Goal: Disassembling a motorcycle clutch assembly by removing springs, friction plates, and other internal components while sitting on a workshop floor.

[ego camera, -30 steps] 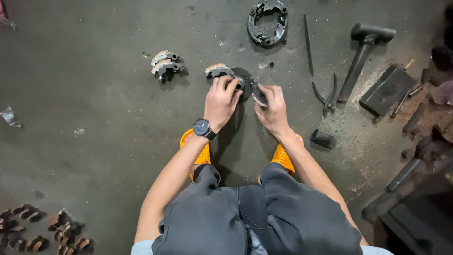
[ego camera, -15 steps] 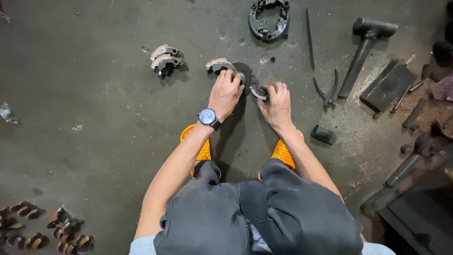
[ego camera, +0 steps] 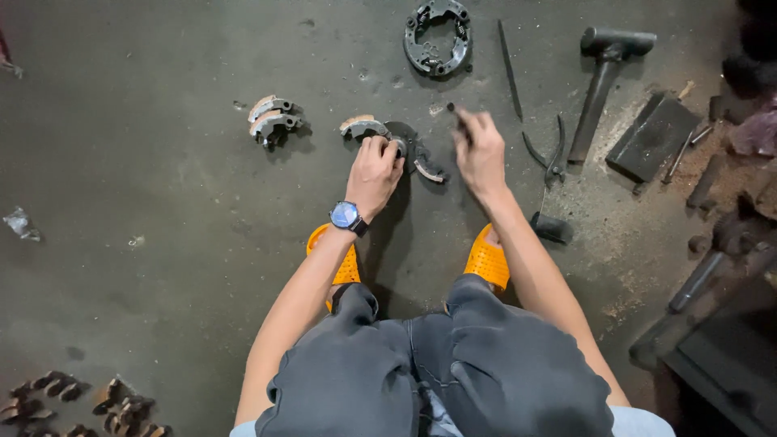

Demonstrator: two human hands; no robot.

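Note:
A round clutch assembly (ego camera: 409,146) with curved shoes lies on the dark concrete floor in front of me. My left hand (ego camera: 374,171), with a wristwatch on its wrist, rests on top of it and grips its centre. My right hand (ego camera: 479,147) is lifted to the right of the assembly and pinches a small dark part (ego camera: 455,111) between its fingertips. Part of the assembly is hidden under my left hand.
A pair of loose clutch shoes (ego camera: 272,120) lies to the left. A second round assembly (ego camera: 438,36) sits farther away. A thin rod (ego camera: 508,69), pliers (ego camera: 549,150), a hammer (ego camera: 603,77) and a dark flat block (ego camera: 654,136) lie right. Several shoes (ego camera: 73,400) are piled bottom left.
My right hand has lifted off the assembly and moved up and to the right with a small part in its fingers. My left hand stays on the assembly.

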